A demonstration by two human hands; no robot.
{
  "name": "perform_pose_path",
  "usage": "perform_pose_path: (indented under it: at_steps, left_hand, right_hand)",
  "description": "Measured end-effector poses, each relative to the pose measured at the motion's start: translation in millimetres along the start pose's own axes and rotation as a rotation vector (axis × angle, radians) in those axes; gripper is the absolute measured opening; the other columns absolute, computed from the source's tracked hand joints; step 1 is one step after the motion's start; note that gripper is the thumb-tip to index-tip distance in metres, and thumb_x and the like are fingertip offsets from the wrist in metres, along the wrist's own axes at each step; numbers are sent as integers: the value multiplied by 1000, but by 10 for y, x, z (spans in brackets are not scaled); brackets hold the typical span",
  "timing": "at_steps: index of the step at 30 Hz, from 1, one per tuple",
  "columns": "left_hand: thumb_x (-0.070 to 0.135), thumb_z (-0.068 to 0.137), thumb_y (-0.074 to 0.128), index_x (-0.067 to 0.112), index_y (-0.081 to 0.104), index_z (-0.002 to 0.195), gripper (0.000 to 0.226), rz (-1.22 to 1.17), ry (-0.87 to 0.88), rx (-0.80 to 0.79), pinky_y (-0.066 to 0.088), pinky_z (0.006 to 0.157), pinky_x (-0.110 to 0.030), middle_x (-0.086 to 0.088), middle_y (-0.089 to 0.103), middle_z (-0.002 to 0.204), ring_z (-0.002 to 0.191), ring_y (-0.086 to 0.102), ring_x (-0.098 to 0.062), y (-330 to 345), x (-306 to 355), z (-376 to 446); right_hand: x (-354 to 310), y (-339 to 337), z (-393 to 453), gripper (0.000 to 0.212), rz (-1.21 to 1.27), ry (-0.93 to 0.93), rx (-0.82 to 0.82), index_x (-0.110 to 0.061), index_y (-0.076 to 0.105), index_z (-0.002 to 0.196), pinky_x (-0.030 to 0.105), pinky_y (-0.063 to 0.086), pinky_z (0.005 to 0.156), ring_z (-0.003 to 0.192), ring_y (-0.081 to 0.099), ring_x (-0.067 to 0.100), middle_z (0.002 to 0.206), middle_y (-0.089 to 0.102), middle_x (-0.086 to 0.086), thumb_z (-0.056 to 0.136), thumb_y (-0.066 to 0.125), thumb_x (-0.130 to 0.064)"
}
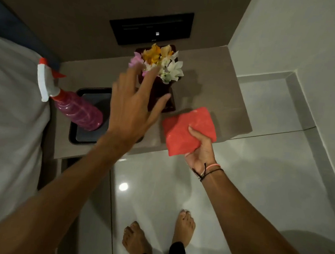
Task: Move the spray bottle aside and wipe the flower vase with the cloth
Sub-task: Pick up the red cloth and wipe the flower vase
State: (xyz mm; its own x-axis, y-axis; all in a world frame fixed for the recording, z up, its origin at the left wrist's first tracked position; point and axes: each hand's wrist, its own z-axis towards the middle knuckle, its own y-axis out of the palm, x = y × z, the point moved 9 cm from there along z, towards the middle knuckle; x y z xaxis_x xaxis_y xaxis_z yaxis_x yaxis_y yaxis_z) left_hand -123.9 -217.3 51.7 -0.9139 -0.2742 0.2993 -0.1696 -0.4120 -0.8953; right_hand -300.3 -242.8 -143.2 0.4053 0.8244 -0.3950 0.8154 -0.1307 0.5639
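A dark red vase (158, 94) with yellow, pink and white flowers (161, 64) stands on the bedside table (214, 94). My left hand (132, 108) hovers over the vase's left side, fingers spread, holding nothing, and hides part of it. A pink spray bottle (78, 110) with a white and red trigger head stands on a dark tray (82, 136) at the left. My right hand (201, 147) grips a folded red cloth (186, 132) just in front and to the right of the vase.
A bed with a white sheet (11, 106) borders the table on the left. A black wall panel (151, 27) sits behind the flowers. Glossy tiled floor (258, 182) lies below, with my bare feet (159, 237) on it. A white wall corner rises at the right.
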Motion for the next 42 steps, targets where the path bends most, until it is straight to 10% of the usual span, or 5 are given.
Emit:
perform_pose_path:
  at_steps: [6,12,21,32,42]
  left_hand:
    - [72,98,27,33,11,163,78,262,123,-328,9,130,-54,-18,6,172,161,7,-33,481,9,728]
    - [66,102,23,37,18,162,67,199,142,-414,13,129,-55,-15,14,172,160,12,-33,706,-137,1023]
    - [70,100,22,24,17,162,78,128,179,-497,21,128,-53,-16,22,170,159,19,-33,779,-377,1485]
    - [71,99,22,22,27,161,79,97,185,-491,27,124,-53,-15,30,167,155,28,-34,790,-378,1559]
    - [71,98,23,28,26,160,76,122,225,-441,24,126,-54,-18,28,167,157,25,-35,752,-315,1428]
  right_hand:
    - [-25,106,157,48,-12,-56,125,-8,59,127,36,55,86,94,65,25,111,67,10,82,57,10]
    - [-231,299,198,40,-84,-358,366,-14,61,122,40,53,97,102,65,19,107,69,-2,86,68,2]
    - [-406,1393,171,68,-1344,-1226,310,-13,38,153,37,22,126,152,28,33,163,34,17,88,50,0]
    - [159,1094,595,69,-2304,-1209,242,-19,25,159,57,31,119,153,24,38,165,25,20,94,50,-23]
    - [-198,1082,41,73,-1557,-1217,430,-19,40,153,30,33,118,140,38,31,155,39,19,86,68,-14]
